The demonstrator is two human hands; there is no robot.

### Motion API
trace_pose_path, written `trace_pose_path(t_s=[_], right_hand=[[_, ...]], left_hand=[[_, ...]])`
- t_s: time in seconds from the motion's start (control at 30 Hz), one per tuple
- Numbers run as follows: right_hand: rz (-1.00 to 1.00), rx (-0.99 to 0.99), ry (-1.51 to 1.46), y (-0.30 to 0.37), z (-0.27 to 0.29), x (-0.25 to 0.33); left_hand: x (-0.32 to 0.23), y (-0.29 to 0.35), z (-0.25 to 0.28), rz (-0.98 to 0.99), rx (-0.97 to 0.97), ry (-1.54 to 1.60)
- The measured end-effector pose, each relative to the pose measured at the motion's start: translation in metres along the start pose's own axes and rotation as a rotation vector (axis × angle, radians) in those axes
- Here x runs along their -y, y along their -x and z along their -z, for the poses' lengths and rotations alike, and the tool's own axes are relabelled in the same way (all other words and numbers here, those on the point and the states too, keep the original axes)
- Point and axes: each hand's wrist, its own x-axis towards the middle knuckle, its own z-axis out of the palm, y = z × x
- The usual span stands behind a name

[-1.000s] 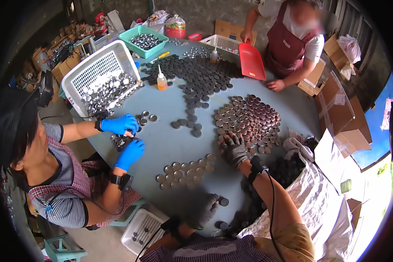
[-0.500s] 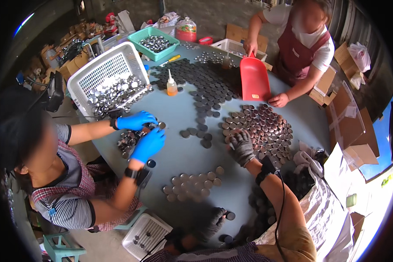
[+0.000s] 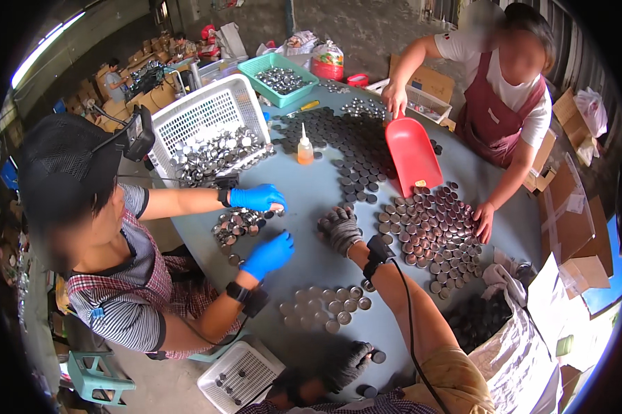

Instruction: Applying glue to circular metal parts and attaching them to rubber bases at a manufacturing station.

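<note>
My right hand [image 3: 340,230], in a grey glove with bare fingertips, is over the table left of a large spread of shiny round caps [image 3: 432,231]. Its fingers curl downward and hide whatever is beneath them. Low in the view, my left hand [image 3: 347,366] wears a dark glove and has its fingers curled. A black round disc [image 3: 378,357] shows at its fingertips, and another dark disc [image 3: 367,390] lies close by. Between my hands sits a group of pale, open-faced caps [image 3: 325,306].
Co-workers' hands are close: blue gloves [image 3: 269,256] at left, a red scoop [image 3: 413,153] held at far right. Dark discs [image 3: 356,165] cover the far middle. A white basket [image 3: 204,103], glue bottle [image 3: 305,148], green tray [image 3: 247,67] and sack [image 3: 508,345] stand around.
My right hand has moved left, away from the shiny caps. The scoop has come down nearer those caps, and that co-worker's other hand reaches their right edge. The blue-gloved hands have separated.
</note>
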Motion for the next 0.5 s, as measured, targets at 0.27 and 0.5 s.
trace_pose_path(t_s=[0.27, 0.5], right_hand=[[-0.105, -0.043, -0.089, 0.04, -0.016, -0.04], [0.015, -0.13, -0.092, 0.071, -0.005, -0.034]], left_hand=[[0.016, 0.011, -0.015, 0.011, 0.022, 0.006], [0.005, 0.007, -0.011, 0.033, -0.054, -0.017]])
